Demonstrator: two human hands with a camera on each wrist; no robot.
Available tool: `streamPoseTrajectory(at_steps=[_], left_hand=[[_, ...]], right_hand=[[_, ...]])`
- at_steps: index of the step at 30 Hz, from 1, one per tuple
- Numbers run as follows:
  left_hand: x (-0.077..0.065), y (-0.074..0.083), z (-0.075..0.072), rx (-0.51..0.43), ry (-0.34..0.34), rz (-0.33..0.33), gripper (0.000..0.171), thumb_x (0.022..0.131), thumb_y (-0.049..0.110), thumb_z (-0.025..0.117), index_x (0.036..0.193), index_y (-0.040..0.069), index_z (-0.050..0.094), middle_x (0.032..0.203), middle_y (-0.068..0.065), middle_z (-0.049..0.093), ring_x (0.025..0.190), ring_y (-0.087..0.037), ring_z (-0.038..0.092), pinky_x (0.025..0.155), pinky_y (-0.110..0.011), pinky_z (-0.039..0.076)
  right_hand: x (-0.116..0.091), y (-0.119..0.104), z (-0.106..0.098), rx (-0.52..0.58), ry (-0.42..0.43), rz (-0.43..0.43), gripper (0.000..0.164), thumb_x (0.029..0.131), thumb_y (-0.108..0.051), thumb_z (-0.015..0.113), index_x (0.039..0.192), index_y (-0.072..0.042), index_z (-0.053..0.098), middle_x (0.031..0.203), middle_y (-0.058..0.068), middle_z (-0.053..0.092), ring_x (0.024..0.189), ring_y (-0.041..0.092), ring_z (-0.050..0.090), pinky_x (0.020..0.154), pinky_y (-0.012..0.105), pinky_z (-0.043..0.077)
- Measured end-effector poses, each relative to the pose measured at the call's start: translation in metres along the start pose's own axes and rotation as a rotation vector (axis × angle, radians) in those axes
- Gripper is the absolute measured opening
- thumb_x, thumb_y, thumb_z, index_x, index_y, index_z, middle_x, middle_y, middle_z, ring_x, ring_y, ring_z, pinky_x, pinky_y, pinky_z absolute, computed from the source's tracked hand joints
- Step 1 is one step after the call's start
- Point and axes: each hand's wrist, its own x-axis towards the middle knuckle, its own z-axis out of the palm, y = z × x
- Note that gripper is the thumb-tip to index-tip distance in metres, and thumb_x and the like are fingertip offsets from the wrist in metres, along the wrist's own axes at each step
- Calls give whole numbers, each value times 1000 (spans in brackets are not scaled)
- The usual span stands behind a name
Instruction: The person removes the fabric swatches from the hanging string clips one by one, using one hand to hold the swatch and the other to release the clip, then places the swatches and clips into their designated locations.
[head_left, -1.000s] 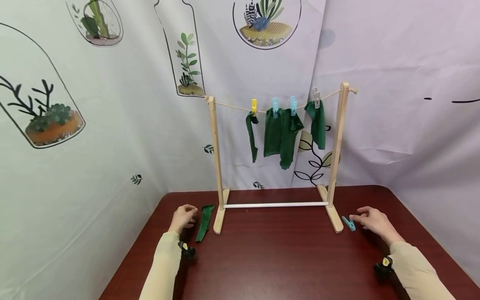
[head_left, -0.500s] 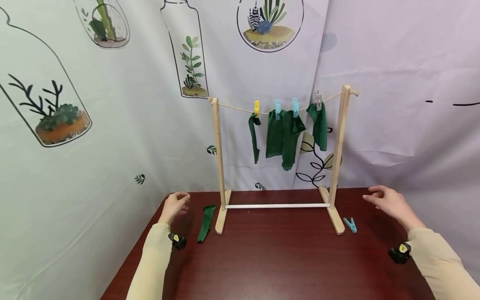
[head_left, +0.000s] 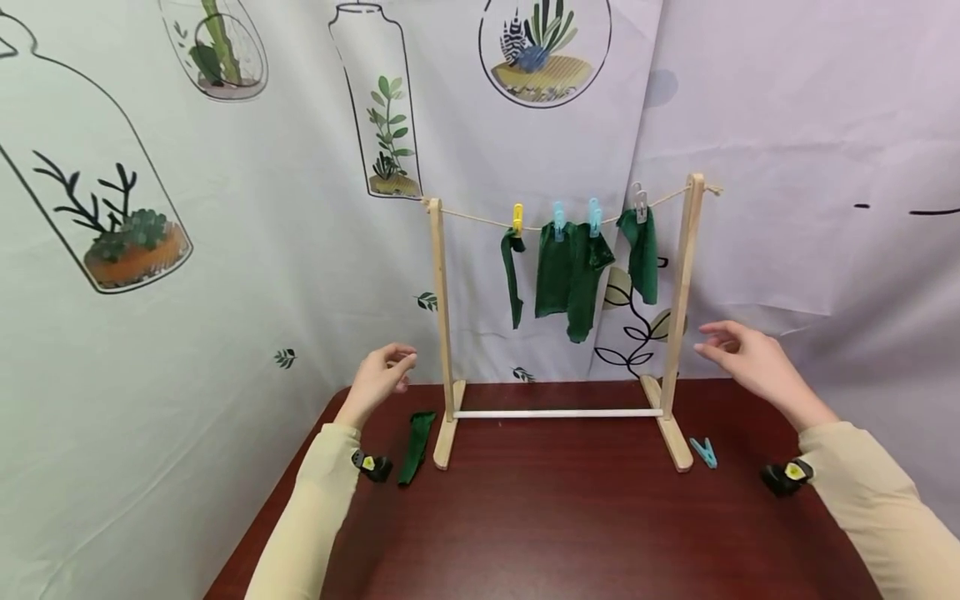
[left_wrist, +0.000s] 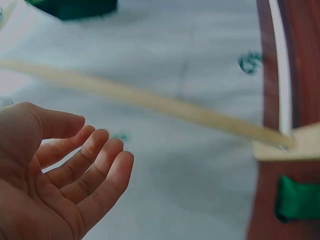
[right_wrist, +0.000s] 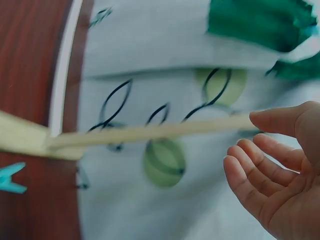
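Note:
My left hand [head_left: 381,379] is raised by the rack's left post [head_left: 440,308], its fingers loosely curled around nothing. Beyond the right post [head_left: 681,292], my right hand [head_left: 750,362] hovers with relaxed fingers and an empty palm, as the right wrist view confirms. Green cloth pieces hang on the rope line: a narrow strip [head_left: 512,279] under a yellow clothespin [head_left: 517,218], two pieces in the middle under blue clothespins [head_left: 558,221], and one cloth [head_left: 642,258] under a grey clip [head_left: 641,206]. On the table lie a green cloth strip [head_left: 417,447] and a blue clothespin [head_left: 703,452].
The wooden rack has feet [head_left: 675,442] on the dark red table [head_left: 555,508], joined by a white bar [head_left: 558,413] low between the posts. Behind stands a pale curtain [head_left: 315,250] printed with plants in jars.
Both hands have lifted from near the table. The right hand has left the blue clothespin and risen beside the right post; the left has risen toward the left post. The view has shifted slightly.

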Motion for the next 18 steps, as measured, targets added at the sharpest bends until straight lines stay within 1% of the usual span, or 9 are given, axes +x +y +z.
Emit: streamPoseTrajectory(at_steps=[2,6,9,12,16,18], left_hand=[[-1,16,1,6,-8,49,30,103,30,61,124,9,67,108,-13,69,75,-21,68,68,-37,59],[-5,45,4,15,-14,135,32,102,32,63,123,9,68,106,-10,71,72,-21,69,71,-42,59],[-6,62,7,21,-17,180,31,102,30,63,124,8,68,107,-12,71,72,-22,69,71,-40,59],[-5,73,10,10,-21,201,28,102,28,63,123,10,69,108,-13,70,74,-26,69,71,-37,59],[-2,82,16,-15,-31,215,26,102,30,63,121,14,70,107,-10,69,79,-35,69,71,-35,59],[1,86,19,-27,-33,224,27,102,31,63,121,14,70,106,-8,69,81,-37,69,71,-35,59]], right_hand=[[4,-14,-4,18,20,-26,42,99,-29,66,129,1,62,108,21,69,97,40,67,72,33,49],[9,-42,-12,50,56,-74,40,99,-28,67,130,-2,63,108,18,70,96,36,66,70,21,46],[13,-61,-16,66,66,-96,39,100,-30,66,131,-6,63,110,17,71,96,34,66,70,18,45],[19,-77,-19,75,62,-115,40,100,-31,65,132,-7,63,111,16,71,97,33,66,71,21,46],[30,-98,-22,95,48,-133,42,101,-32,63,134,-7,62,113,15,70,98,32,66,75,32,48],[36,-108,-24,103,46,-138,43,101,-34,63,134,-7,61,112,15,69,99,32,66,77,37,48]])
